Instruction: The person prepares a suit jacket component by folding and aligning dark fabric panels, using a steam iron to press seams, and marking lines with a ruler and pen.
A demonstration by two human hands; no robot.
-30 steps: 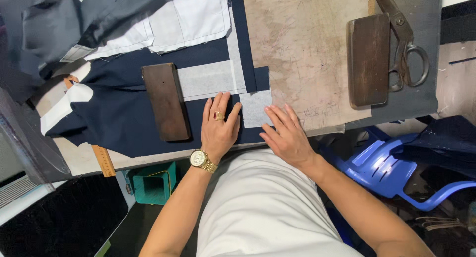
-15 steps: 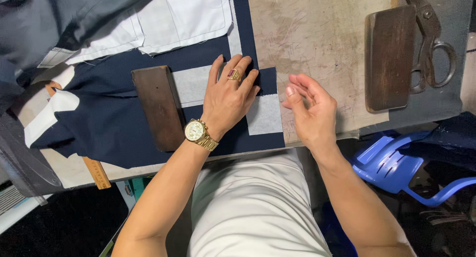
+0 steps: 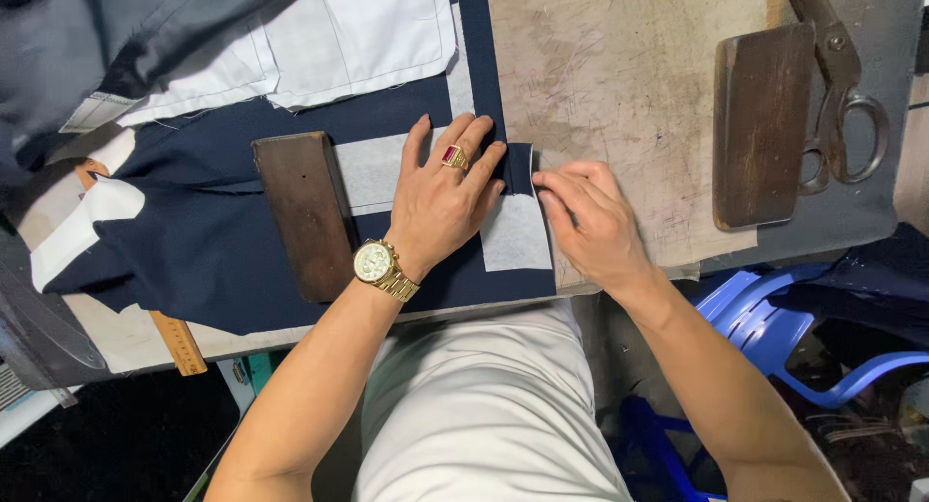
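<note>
2 bare hands work on 1 piece of navy cloth [image 3: 223, 241] spread over the near part of the worktable [image 3: 629, 86]. Left hand [image 3: 440, 197] lies flat, fingers spread, palm down, pressing the cloth and the white interfacing panel [image 3: 518, 236] beneath it; it grips nothing, it only bears down. It wears 1 red-stoned ring and 1 gold wristwatch [image 3: 379, 265]. Right hand [image 3: 585, 216] sits just beside it, fingers curled and closed on the small folded navy flap [image 3: 520, 168] at the cloth's right edge; the flap stands between the 2 hands, touching the fingertips of both.

Count: 2 dark wooden blocks. Near block [image 3: 305, 212] rests on the cloth, just left of the left hand. Far block [image 3: 763, 120] lies well apart to the right, on the bare board. 1 pair of scissors [image 3: 837, 86] lies against that block's right side. 1 wooden ruler [image 3: 177, 340] shows at the table's near edge, partly under the cloth. White lining pieces [image 3: 358, 32] and a grey garment [image 3: 87, 47] occupy the far left.

Edges: the cloth's right edge ends under the right hand; the scratched board between that hand and the far block is open. Table's near edge runs just behind both wrists. 1 blue plastic chair [image 3: 774, 328] stands below, to the right.
</note>
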